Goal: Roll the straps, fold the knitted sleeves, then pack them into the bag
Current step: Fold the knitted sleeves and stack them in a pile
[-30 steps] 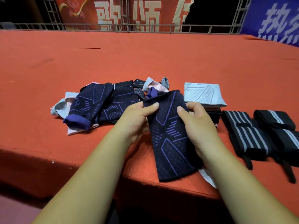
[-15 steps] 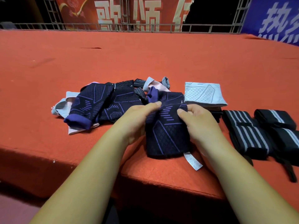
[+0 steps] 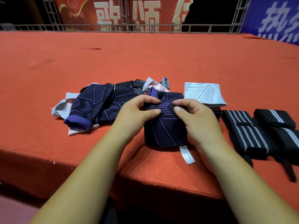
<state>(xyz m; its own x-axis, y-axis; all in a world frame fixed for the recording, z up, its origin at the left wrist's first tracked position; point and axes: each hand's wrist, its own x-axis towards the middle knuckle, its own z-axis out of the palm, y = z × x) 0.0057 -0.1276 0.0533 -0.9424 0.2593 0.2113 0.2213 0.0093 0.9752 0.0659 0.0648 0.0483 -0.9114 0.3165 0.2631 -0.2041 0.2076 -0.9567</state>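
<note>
A dark navy knitted sleeve with purple lines [image 3: 165,126] lies folded in half near the front edge of the red stage, its white care label [image 3: 186,155] sticking out below. My left hand [image 3: 137,115] pinches its upper left edge between thumb and fingers. My right hand [image 3: 195,117] pinches the upper right edge the same way. A loose pile of navy, pink and grey sleeves [image 3: 97,104] lies to the left. A folded light grey sleeve [image 3: 203,93] tops a small stack to the right. Rolled black straps with grey stripes [image 3: 249,135] lie at the far right.
The red carpeted stage [image 3: 145,59] stretches far back to a metal railing [image 3: 145,28] with banners behind. Its front edge drops off just below my forearms. No bag is in view.
The long navy sleeve that hung over the stage edge has been folded up onto itself. Both hands moved slightly forward and now pinch the doubled top edge.
</note>
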